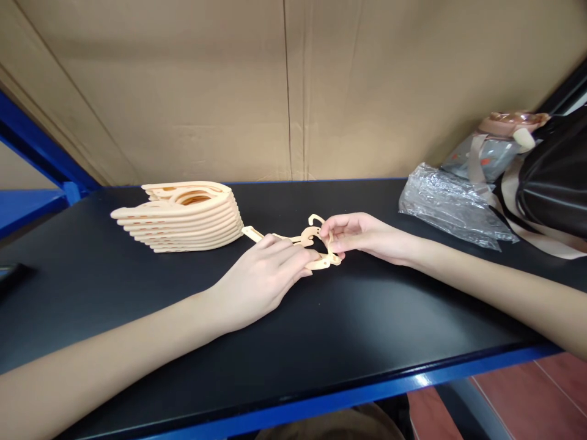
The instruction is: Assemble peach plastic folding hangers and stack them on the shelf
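A cream plastic folding hanger lies at the middle of the black table, its hook pointing away from me. My left hand is closed on its left and near part, palm down, covering much of it. Thumb and fingers of my right hand pinch the right arm of the hanger near a joint. Left of the hands stands a neat stack of several similar cream hangers, folded and laid one on another; its right end comes close to the hanger's left tip.
On the right lie crumpled clear plastic, a bottle with a strap and a dark bag. A dark device sits at the left edge. Cardboard stands behind the blue-edged black table.
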Tool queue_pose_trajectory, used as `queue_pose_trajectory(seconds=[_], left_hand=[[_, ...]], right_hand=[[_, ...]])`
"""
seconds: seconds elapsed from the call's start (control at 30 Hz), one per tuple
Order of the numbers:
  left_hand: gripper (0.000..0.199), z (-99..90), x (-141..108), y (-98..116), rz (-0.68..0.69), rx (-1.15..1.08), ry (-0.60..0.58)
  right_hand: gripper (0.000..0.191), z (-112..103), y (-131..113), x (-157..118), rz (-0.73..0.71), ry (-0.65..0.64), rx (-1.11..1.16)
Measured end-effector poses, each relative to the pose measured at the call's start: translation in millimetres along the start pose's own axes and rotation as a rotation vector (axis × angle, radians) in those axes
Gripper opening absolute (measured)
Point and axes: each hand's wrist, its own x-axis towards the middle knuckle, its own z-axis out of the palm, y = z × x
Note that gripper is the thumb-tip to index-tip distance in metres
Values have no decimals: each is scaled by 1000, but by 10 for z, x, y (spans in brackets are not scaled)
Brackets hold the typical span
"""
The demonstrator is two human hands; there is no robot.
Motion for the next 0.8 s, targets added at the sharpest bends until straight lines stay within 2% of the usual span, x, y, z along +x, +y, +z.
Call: queue_pose_trajectory(seconds=[0.4, 0.63, 0.8], left_hand=[[20, 20, -14, -10, 43, 104, 19], [19, 26, -26, -6, 42, 140, 29], [22, 26, -32, -2, 52, 170, 20]], right_hand=[[20, 8, 43, -10, -34, 11, 23], [16, -2, 44, -14, -41, 42, -45], [20, -46, 51, -17, -54, 40, -109]])
